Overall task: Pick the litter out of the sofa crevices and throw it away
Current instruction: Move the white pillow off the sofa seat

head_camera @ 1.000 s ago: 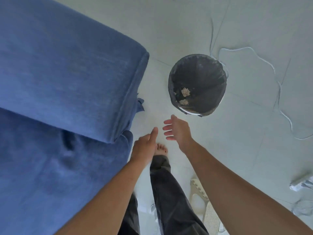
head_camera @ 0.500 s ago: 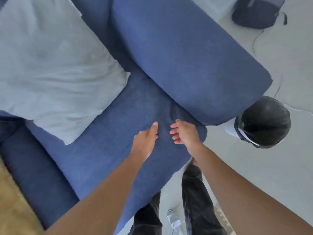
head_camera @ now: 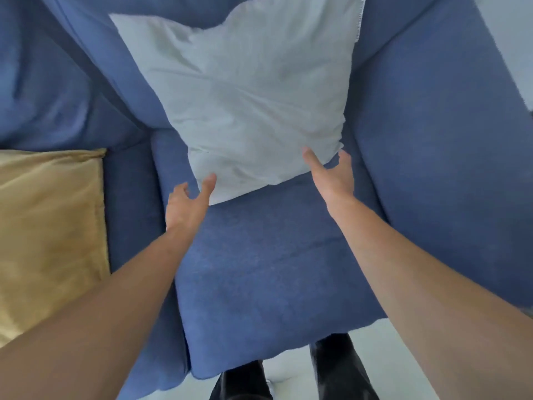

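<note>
A blue fabric sofa [head_camera: 259, 272] fills the view, its seat cushion right below me. A white pillow [head_camera: 248, 96] leans on the seat against the backrest. My left hand [head_camera: 187, 203] is open at the pillow's lower left corner, fingertips touching its edge. At the pillow's lower right corner my right hand [head_camera: 331, 174] is open, with index finger and thumb on either side of the corner. No litter is visible. The crevices beside the seat cushion are dark and partly hidden by the pillow.
A yellow cushion [head_camera: 49, 226] lies on the seat to the left. The sofa's right armrest [head_camera: 450, 157] rises on the right. Pale floor [head_camera: 398, 356] and my dark trouser legs [head_camera: 340, 370] show below the seat's front edge.
The view has swung from the bin on the floor to the sofa seat. Both hands have moved apart and forward to the white pillow's lower corners.
</note>
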Demonstrator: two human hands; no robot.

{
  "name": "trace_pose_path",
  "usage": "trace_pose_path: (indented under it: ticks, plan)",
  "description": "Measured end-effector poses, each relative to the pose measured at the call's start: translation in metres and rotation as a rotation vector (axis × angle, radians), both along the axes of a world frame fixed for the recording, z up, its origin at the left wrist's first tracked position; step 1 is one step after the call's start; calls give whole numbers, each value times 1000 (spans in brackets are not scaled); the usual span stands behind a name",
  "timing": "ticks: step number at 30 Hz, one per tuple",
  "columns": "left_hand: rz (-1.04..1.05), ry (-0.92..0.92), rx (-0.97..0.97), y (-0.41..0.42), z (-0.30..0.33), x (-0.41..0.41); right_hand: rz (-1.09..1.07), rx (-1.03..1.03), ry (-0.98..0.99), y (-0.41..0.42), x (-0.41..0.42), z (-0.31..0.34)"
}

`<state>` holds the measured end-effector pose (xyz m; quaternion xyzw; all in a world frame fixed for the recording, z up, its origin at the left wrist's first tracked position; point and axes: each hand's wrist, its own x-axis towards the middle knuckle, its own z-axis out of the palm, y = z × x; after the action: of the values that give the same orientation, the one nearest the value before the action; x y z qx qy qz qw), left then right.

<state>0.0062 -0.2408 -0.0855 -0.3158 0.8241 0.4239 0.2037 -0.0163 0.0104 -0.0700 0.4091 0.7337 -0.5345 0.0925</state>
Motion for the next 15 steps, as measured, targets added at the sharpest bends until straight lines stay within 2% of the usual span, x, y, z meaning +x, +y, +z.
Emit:
trace_pose_path:
  ticks: [6, 11, 15]
  plan:
    - [169, 74, 85, 11, 1, -43, 93, 50, 101, 21, -49, -2]
    - [256, 171, 266, 34, 0, -71, 227, -64, 136, 43, -81, -4]
    - [360, 244, 292, 47, 1, -66, 272, -178, 145, 46, -92, 0]
